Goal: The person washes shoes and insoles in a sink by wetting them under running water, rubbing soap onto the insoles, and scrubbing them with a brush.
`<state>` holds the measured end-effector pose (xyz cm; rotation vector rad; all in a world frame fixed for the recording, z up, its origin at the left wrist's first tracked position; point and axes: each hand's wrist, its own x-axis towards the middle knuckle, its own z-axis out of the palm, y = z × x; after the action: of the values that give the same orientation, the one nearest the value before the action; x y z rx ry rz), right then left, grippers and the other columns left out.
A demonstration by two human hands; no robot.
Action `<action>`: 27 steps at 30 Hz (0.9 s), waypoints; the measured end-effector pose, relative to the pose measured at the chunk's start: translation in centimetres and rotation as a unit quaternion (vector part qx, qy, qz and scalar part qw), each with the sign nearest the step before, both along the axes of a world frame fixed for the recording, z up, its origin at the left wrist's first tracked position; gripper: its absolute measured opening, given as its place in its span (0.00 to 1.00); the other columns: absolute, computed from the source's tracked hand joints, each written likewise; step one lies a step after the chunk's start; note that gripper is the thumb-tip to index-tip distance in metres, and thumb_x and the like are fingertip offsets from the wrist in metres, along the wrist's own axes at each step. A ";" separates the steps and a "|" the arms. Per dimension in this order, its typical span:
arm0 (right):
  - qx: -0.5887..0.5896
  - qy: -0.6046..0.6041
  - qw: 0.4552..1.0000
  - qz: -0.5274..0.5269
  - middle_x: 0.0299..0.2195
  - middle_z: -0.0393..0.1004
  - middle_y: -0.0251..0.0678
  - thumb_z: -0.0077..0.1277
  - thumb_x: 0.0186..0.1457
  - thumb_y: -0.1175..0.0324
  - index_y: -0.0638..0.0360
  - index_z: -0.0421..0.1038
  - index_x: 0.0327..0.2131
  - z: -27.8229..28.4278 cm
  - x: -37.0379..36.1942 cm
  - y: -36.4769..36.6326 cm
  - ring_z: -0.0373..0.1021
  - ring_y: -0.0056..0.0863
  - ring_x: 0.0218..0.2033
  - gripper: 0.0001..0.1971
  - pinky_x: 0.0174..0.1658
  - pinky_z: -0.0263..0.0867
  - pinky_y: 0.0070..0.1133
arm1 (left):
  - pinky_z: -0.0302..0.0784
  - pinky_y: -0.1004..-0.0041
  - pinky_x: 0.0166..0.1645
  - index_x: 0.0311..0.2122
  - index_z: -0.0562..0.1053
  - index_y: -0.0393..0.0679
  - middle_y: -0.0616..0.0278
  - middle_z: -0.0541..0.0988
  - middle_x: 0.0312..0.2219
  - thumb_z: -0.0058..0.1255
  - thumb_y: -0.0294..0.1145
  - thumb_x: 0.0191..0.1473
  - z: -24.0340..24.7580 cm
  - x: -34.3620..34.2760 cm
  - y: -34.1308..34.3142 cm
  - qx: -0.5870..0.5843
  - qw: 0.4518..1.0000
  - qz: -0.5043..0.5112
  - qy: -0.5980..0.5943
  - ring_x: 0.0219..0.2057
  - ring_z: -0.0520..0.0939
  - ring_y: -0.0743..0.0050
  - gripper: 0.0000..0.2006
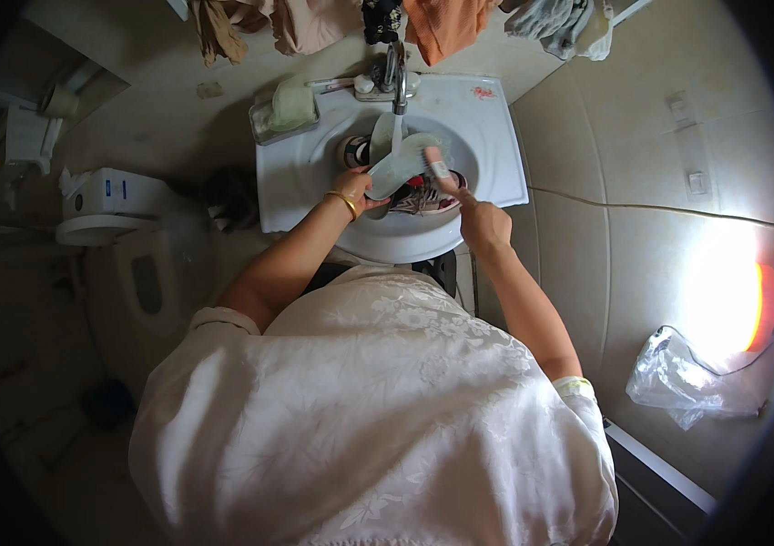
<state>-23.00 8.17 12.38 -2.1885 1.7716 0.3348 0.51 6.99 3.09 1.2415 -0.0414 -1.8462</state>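
Over the white washbasin, my left hand holds a pale grey-green shoe insole by its near end. Water from the tap runs down onto it. My right hand is closed round the handle of a pinkish scrubbing brush, whose head is at the insole's right end. Under the insole lies a laced sneaker, partly covered. Another shoe rests at the basin's left side. A second pale piece, like an insole, leans behind the stream.
A clear soap box sits on the basin's back left corner. Clothes hang above the tap. At left is a toilet. A bright light and a clear plastic bag are at the right wall.
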 end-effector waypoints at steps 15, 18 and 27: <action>0.035 -0.044 0.998 -0.027 0.29 0.74 0.42 0.34 0.55 0.65 0.40 0.63 0.47 0.6 1.3 -1.5 0.72 0.39 0.32 0.16 0.33 0.67 0.32 | 0.71 0.68 0.43 0.48 0.65 0.43 0.56 0.72 0.40 0.55 0.27 0.40 -1.4 -0.1 1.7 -0.283 0.774 -0.183 -0.536 0.40 0.74 0.61 0.25; 0.041 -0.070 0.994 0.070 0.28 0.74 0.45 0.34 0.55 0.66 0.46 0.63 0.47 3.7 3.8 2.5 0.72 0.41 0.31 0.16 0.32 0.67 0.34 | 0.68 0.66 0.47 0.50 0.63 0.42 0.49 0.64 0.46 0.57 0.31 0.38 0.5 0.2 2.6 -0.339 0.653 -0.233 -0.635 0.46 0.69 0.52 0.29; -0.049 -0.085 0.992 -0.080 0.31 0.74 0.46 0.33 0.56 0.61 0.49 0.65 0.45 -0.7 -2.4 -2.6 0.71 0.43 0.33 0.15 0.34 0.66 0.33 | 0.71 0.69 0.40 0.45 0.67 0.39 0.53 0.69 0.41 0.53 0.47 0.43 1.8 -0.1 -0.7 -0.217 0.701 -0.364 -0.573 0.40 0.73 0.60 0.27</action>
<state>-25.37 5.57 11.70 -2.0513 1.8874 0.0237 0.42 6.28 4.89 1.9541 -1.7613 -1.1346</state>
